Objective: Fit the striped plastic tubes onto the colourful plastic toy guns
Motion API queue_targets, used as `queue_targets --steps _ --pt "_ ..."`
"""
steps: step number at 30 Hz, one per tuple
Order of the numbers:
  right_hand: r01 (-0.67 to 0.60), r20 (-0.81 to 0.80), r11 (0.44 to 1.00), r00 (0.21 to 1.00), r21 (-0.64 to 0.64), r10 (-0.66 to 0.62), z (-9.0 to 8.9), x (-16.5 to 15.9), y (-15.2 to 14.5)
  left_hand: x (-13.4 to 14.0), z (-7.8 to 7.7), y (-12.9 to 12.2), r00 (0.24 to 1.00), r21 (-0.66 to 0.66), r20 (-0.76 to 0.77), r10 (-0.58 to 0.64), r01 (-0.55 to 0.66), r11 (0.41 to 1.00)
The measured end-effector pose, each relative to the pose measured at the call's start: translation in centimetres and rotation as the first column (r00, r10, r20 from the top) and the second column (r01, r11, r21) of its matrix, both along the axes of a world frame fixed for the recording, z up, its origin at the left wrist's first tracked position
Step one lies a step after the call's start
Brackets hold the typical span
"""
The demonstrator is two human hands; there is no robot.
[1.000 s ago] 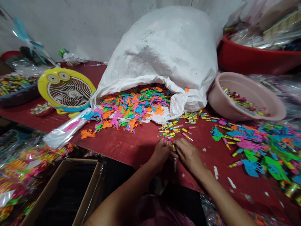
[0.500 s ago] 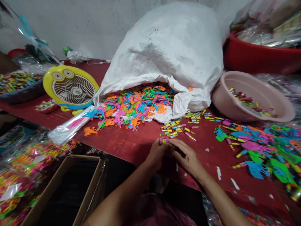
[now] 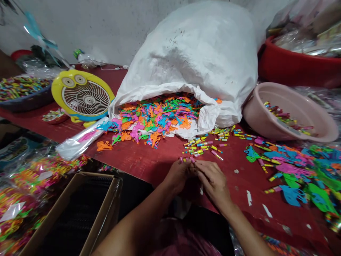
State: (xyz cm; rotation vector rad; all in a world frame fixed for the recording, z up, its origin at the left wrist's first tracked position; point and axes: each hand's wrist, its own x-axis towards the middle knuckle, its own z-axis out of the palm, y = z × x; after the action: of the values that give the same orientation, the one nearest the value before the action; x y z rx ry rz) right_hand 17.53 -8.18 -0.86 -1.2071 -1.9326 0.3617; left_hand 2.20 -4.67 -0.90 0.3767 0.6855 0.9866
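Note:
My left hand point(image 3: 176, 175) is closed on a small pink-and-yellow tube point(image 3: 184, 160), whose end shows above the fingers. Against it, my right hand point(image 3: 214, 179) has its fingers bent together at the tube's other end; what lies between those fingertips is hidden. Just beyond both hands, several similar small tubes point(image 3: 216, 155) with coloured wrappers lie loose on the red table point(image 3: 138, 161). Farther back, bright flat plastic pieces point(image 3: 157, 117) in orange, pink, green and blue spill from the mouth of a big white sack point(image 3: 202, 53).
A yellow cartoon-faced fan point(image 3: 84, 96) stands left of the sack. At the right are a pink basin point(image 3: 293, 103) holding tubes, a red tub point(image 3: 301, 65) and a pile of tubes joined to plastic shapes point(image 3: 295, 170). An open cardboard box point(image 3: 106, 213) sits lower left.
The view has shifted slightly. My right fingers have drawn in closer to the tube, and a pink end now shows beside them. My left hand keeps its grip.

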Motion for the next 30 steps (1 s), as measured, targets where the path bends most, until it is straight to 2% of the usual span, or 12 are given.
queue_targets --steps 3,5,8,11,13,16,18,21,23,24,27,30 --pt "-0.06 0.03 0.998 0.998 -0.024 0.06 0.1 0.1 0.4 -0.2 0.0 0.3 0.999 -0.033 -0.02 0.036 -0.036 0.999" --pt "0.004 0.056 1.0 0.998 -0.027 -0.002 0.1 0.6 1.4 -0.4 0.1 0.5 0.994 -0.017 -0.078 0.077 -0.078 0.997" --pt "0.13 0.245 0.991 0.961 0.005 -0.128 0.0 1.5 3.6 -0.7 0.3 1.0 0.983 -0.008 -0.145 0.11 -0.112 0.994" --pt "0.186 0.458 0.982 0.876 -0.028 -0.153 0.2 1.9 5.4 -1.0 0.5 1.2 0.989 -0.014 -0.133 0.059 -0.061 0.998" --pt "0.201 0.501 0.978 0.853 -0.06 -0.145 0.3 2.0 6.0 -1.1 0.5 1.2 0.993 0.001 -0.116 0.036 -0.036 0.999" --pt "0.209 0.483 0.974 0.864 -0.084 -0.143 0.3 2.1 6.0 -0.9 0.4 0.9 0.988 0.057 -0.143 0.058 -0.051 0.997" --pt "0.208 0.417 0.97 0.898 -0.124 -0.139 0.0 1.9 5.4 -0.4 0.4 0.7 0.979 0.088 -0.187 0.083 -0.067 0.994" --pt "0.149 0.127 0.952 0.985 -0.267 -0.118 -0.5 0.7 3.9 0.4 0.6 0.5 0.956 0.125 -0.262 0.13 -0.1 0.987" --pt "0.076 -0.049 0.939 0.994 -0.337 -0.098 -0.5 -0.3 3.0 0.7 0.7 0.5 0.942 0.135 -0.299 0.154 -0.119 0.984" --pt "0.045 -0.08 0.936 0.994 -0.35 -0.078 -0.4 -0.6 2.7 0.7 0.7 0.5 0.934 0.129 -0.316 0.165 -0.13 0.983" --pt "0.07 -0.043 0.949 0.995 -0.307 -0.087 0.1 -0.7 3.2 0.2 0.7 0.7 0.903 0.15 -0.369 0.219 -0.175 0.973" --pt "0.25 0.206 0.96 0.953 -0.128 -0.221 0.3 0.2 5.0 -0.6 0.7 0.9 0.875 0.225 -0.407 0.261 -0.181 0.957"
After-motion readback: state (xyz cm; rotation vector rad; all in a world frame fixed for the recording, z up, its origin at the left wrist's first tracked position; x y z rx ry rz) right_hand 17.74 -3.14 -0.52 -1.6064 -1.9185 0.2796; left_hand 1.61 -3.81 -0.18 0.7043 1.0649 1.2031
